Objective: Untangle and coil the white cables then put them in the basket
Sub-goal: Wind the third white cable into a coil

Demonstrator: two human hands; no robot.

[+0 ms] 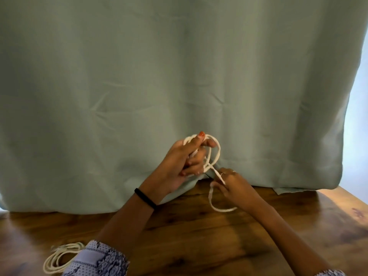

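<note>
1. Nearest the camera: patterned sleeve [99, 259] on the left arm, with a finished coil [59, 257] of white cable lying on the wooden table [199, 236] just beside it, partly hidden by the sleeve.
2. Left hand [185, 162] is raised in front of the green curtain [179, 76], fingers curled round a bundle of loops [215, 148] of the second white cable. Thumb sticks up through the top of the loops.
3. Right hand [229, 182] pinches the free tail [217, 200] of that cable. The tail runs from the loops down through the fingers and sags in a short bight below the wrist.
4. Step in hand, my read: winding the last of the tail onto the coil.
5. To do it well: keep light tension from the right hand so each turn lands flat against the others. Match loop size to the ones already held. Let the cable roll between the fingers so no twist builds up.
6. Tail looks short, so wrapping the end round the bundle would probably lock it.
7. Left grip must not loosen, or the loops will spring apart.
8. Basket: not in view, so I can't say where the coils go.
9. Black band [145, 198] on the left wrist. No brands, labels or readable writing anywhere.
</note>
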